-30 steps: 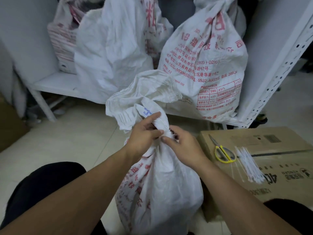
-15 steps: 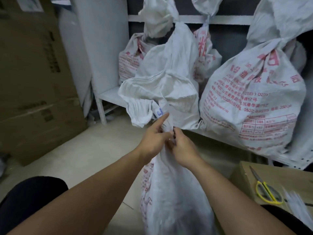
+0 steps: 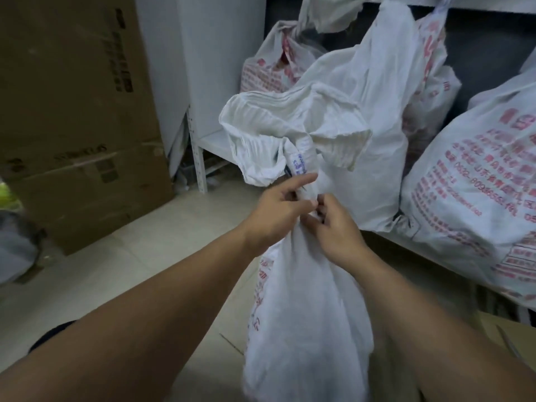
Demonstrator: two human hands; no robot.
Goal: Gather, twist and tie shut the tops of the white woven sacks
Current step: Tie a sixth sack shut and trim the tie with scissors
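Both hands are bunched at the neck of the sack (image 3: 304, 309) standing on the floor (image 3: 121, 274) between the arms — left hand (image 3: 275, 211) wrapped round the gathered neck, right hand (image 3: 336, 227) pinching it just beside. More filled sacks (image 3: 475, 181) sit on the shelf (image 3: 213, 140) behind.

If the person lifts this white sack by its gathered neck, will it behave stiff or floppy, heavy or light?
Probably floppy: the sack hangs in soft folds below the left hand and right hand, and its loose top droops. Likely light: the body looks slack, not bulging.
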